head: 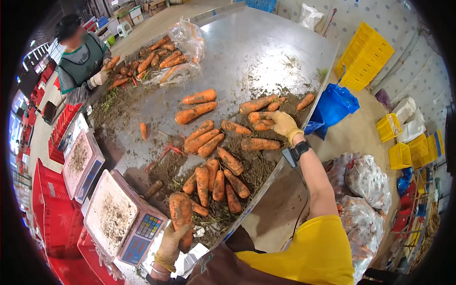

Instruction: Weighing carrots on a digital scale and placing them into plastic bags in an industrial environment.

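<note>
My left hand (171,245), in a pale yellow glove, grips a large soil-covered carrot (180,208) near the front edge of the metal table (228,39). Out to the right, my gloved right hand (286,125) has its fingers around the end of a carrot (259,116); another carrot (263,125) lies right under the fingers. Beside them lie a thick carrot (260,144) and a longer one (258,104). Between my hands, several dirty carrots (202,185) are spread in loose soil, with a group of three (202,140) side by side farther back.
Two digital scales (110,213) (79,160) with soil on their pans stand at left, near red crates (57,213). Across the table a co-worker (80,60) holds a carrot beside a carrot pile (149,60). A blue bag (333,107) hangs at the right edge; filled plastic bags (367,181) sit on the floor.
</note>
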